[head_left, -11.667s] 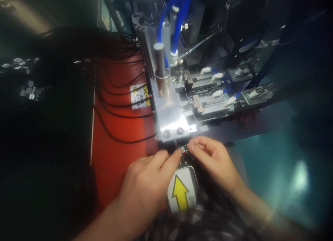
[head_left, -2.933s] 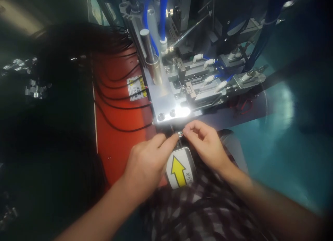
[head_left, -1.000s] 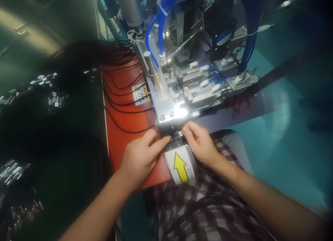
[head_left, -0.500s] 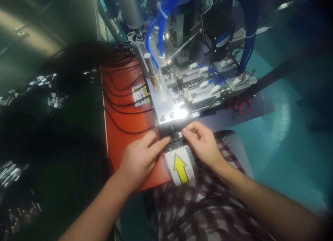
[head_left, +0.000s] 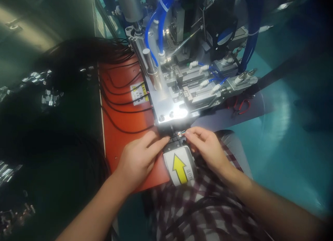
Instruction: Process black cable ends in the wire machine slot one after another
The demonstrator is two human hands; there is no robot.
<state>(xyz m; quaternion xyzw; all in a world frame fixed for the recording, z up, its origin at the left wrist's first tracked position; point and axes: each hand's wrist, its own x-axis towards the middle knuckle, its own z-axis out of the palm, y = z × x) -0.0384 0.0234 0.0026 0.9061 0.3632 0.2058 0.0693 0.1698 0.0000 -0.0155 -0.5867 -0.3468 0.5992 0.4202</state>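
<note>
A thin black cable runs from the fingertips of my left hand toward its end at the machine's front. My left hand is closed on this cable, above the orange plate. Small coloured wires fan out at the cable's end. The thumb and forefinger of my right hand pinch the tips of these wires. Both hands meet just below the bright metal block. Under them sits a white label with a yellow arrow on a rounded housing.
Several black cables lie across the orange plate on the left, entering the machine's side. Blue air hoses and metal cylinders fill the machine behind. Red-handled pliers lie to the right. Dark cable bundles with shiny ends are at left.
My right hand has shifted slightly to the right, and more of the coloured wires shows between the hands. My left hand stays nearly in place on the cable.
</note>
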